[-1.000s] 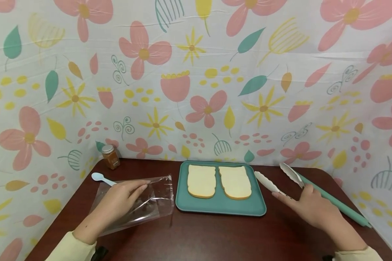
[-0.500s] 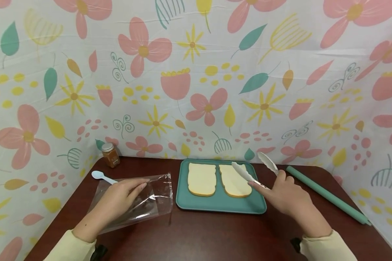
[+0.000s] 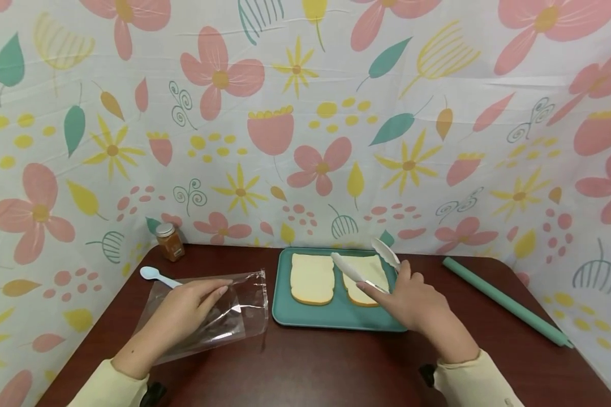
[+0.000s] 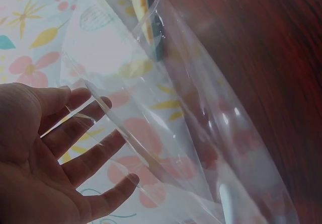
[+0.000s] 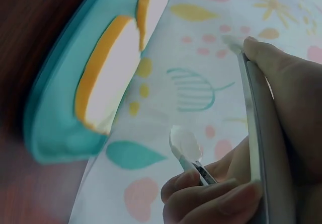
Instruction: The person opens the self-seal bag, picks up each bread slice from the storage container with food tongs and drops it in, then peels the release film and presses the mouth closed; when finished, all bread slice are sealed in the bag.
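In the head view my left hand [image 3: 185, 311] pinches a clear plastic bag [image 3: 254, 305] between thumb and index finger; its other fingers spread against the film in the left wrist view. My right hand [image 3: 417, 299] grips white-tipped tongs [image 3: 347, 268], their two arms spread apart. The tongs hang over the right-hand bread slice [image 3: 370, 265] with nothing between their tips. Beside it lies the left-hand bread slice [image 3: 312, 280], both on a teal tray [image 3: 310, 318]. From the right wrist view, the thumb and fingers lie on opposite arms of the tongs.
A light blue spoon [image 3: 151, 273] lies at the left, its handle reaching toward the bag. Behind it stands a jar of orange-brown contents [image 3: 170, 244]. A green rod [image 3: 509, 302] lies along the right side of the dark table [image 3: 326, 367]. Flowered cloth hangs behind.
My right hand has lifted the tongs from beside the green rod and carried them left over the right-hand bread slice. The left hand and bag have stayed in place.
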A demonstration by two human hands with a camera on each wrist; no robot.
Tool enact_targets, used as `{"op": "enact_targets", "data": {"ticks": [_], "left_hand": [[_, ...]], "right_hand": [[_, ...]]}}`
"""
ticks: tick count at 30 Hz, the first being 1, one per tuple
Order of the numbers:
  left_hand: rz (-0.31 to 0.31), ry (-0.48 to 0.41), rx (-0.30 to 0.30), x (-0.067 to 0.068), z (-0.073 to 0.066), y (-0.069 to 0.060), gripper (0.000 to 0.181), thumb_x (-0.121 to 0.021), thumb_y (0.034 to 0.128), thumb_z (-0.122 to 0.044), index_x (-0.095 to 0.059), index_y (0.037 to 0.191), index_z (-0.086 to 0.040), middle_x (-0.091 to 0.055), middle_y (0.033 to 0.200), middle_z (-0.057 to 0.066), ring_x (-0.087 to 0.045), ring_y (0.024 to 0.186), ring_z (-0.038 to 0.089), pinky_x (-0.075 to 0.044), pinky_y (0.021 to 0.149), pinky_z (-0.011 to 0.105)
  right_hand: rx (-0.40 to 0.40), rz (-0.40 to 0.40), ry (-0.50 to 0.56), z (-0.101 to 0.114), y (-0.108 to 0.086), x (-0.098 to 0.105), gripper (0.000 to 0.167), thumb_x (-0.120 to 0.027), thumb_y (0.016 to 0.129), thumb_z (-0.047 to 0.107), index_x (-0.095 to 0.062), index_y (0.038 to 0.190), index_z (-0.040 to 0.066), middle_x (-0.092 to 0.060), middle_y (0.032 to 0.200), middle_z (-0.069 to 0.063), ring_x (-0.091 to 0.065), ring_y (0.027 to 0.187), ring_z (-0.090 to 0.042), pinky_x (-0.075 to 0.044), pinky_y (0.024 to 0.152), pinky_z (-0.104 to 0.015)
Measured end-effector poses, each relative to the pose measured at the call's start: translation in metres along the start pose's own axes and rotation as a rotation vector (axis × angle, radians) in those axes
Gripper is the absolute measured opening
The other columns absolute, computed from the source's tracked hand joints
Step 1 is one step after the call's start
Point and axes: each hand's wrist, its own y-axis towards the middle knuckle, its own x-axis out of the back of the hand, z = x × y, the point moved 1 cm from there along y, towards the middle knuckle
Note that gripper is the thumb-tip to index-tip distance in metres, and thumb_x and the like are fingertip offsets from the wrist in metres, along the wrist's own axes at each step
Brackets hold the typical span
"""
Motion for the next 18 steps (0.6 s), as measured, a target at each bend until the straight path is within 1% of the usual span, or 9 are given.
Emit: {"op": "enact_targets", "data": {"ticks": [2,4,7,12,15,18], "left_hand": [[-0.004,0.003,-0.001,0.000,0.000,0.000,0.027,-0.064,0.1094,-0.030,-0.078,0.131,-0.024,-0.079,0.130,0.000,-0.074,0.125,0.029,-0.059,0.102,0.058],[-0.004,0.006,-0.002,-0.001,-0.001,0.000,0.026,-0.064,0.1093,-0.029,-0.079,0.130,-0.023,-0.079,0.130,0.001,-0.074,0.124,0.029,-0.060,0.102,0.058],[-0.004,0.009,-0.007,-0.002,-0.001,0.000,0.027,-0.064,0.1093,-0.029,-0.079,0.130,-0.022,-0.079,0.129,0.001,-0.075,0.123,0.029,-0.060,0.102,0.057],[0.005,0.021,0.007,-0.002,0.000,-0.002,0.027,-0.064,0.1093,-0.029,-0.078,0.131,-0.021,-0.079,0.130,0.003,-0.075,0.123,0.030,-0.060,0.102,0.058],[0.013,0.028,0.015,-0.002,0.000,-0.001,0.027,-0.063,0.1095,-0.029,-0.078,0.131,-0.020,-0.079,0.130,0.003,-0.075,0.123,0.031,-0.060,0.101,0.058],[0.008,0.027,0.008,-0.003,0.001,0.000,0.027,-0.063,0.1096,-0.029,-0.078,0.130,-0.020,-0.080,0.128,0.003,-0.075,0.122,0.030,-0.061,0.100,0.057]], "right_hand": [[0.020,-0.002,0.003,0.007,0.000,-0.003,0.144,-0.037,0.082,0.103,-0.010,0.164,-0.012,-0.049,0.142,-0.040,-0.067,0.100,-0.045,-0.057,0.077,-0.055],[0.043,-0.007,0.008,0.014,0.000,-0.004,0.144,-0.039,0.083,0.102,-0.007,0.165,-0.012,-0.048,0.144,-0.040,-0.068,0.101,-0.046,-0.058,0.079,-0.056],[0.069,-0.022,0.019,0.023,-0.001,-0.006,0.142,-0.044,0.085,0.099,-0.006,0.165,-0.012,-0.050,0.141,-0.039,-0.069,0.101,-0.045,-0.059,0.081,-0.056],[0.084,-0.032,0.030,0.038,-0.001,-0.012,0.140,-0.045,0.085,0.098,-0.008,0.164,-0.012,-0.055,0.136,-0.037,-0.070,0.095,-0.041,-0.060,0.076,-0.053],[0.087,-0.061,0.036,0.048,-0.001,-0.017,0.139,-0.046,0.085,0.098,-0.015,0.162,-0.014,-0.059,0.133,-0.036,-0.071,0.090,-0.038,-0.060,0.070,-0.050],[0.092,-0.106,0.030,0.058,0.000,-0.022,0.133,-0.049,0.085,0.096,-0.029,0.153,-0.016,-0.063,0.121,-0.032,-0.068,0.078,-0.031,-0.057,0.062,-0.045]]}}
